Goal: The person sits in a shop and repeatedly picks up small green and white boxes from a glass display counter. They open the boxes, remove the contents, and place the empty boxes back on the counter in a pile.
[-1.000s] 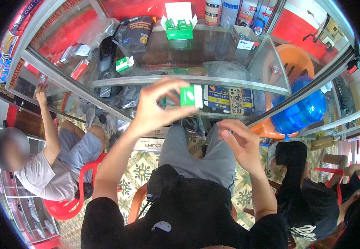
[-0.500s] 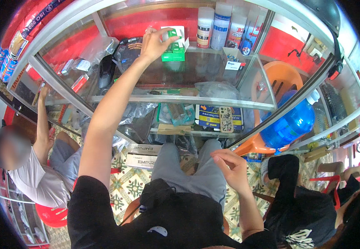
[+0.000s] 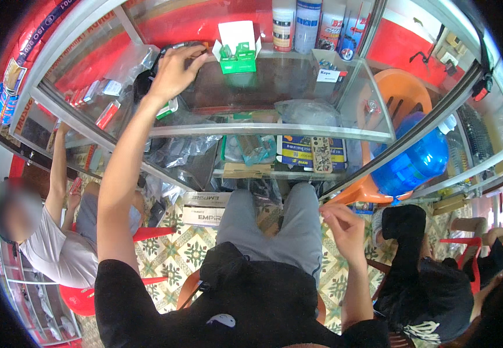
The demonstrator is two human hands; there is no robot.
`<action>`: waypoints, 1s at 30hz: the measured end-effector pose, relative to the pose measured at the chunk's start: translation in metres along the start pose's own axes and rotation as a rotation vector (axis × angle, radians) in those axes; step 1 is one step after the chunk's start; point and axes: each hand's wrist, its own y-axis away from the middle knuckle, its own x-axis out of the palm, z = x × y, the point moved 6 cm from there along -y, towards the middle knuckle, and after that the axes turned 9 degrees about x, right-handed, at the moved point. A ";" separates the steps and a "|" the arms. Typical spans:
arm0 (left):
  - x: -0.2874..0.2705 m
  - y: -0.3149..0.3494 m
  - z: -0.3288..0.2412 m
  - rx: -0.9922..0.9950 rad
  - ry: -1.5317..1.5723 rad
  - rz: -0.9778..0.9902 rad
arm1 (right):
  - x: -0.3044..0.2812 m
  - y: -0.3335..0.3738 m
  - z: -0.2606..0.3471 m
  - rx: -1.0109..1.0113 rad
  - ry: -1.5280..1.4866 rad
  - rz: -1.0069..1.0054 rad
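Observation:
My left hand reaches into the glass display case, over a dark bundle with orange parts on the upper shelf. Its fingers are bent but apart, and I see nothing held between them. To its right stands an open green and white carton with its lid raised and small green boxes inside. A green and white box shows partly beside my left wrist. My right hand hangs just right of my knee, fingers curled in, with nothing visible in it.
Spray cans and a small open box stand on the shelf's right side. A blue water jug rests by an orange chair. The case's metal front edge runs before me. People sit at left and right.
My left hand has moved left, away from the green carton to the dark bundle. My right hand's fingers have curled in more. The view has shifted slightly.

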 end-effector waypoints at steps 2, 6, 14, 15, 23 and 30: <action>-0.013 0.024 0.005 -0.027 0.196 0.106 | -0.011 -0.007 0.000 -0.035 0.063 -0.051; -0.036 0.078 0.014 -0.146 -0.022 0.445 | -0.023 -0.025 0.020 -0.149 0.078 -0.137; -0.022 0.119 0.031 -0.043 0.002 0.404 | -0.025 -0.061 0.073 -0.377 0.176 -0.185; -0.022 0.118 0.033 -0.061 0.012 0.373 | -0.026 -0.065 0.076 -0.386 0.178 -0.187; -0.030 0.115 0.006 -0.081 0.060 0.224 | -0.037 -0.112 0.105 -0.430 0.451 -0.358; -0.017 0.133 -0.111 -0.185 1.032 0.128 | -0.090 -0.197 0.118 -0.208 0.864 -0.677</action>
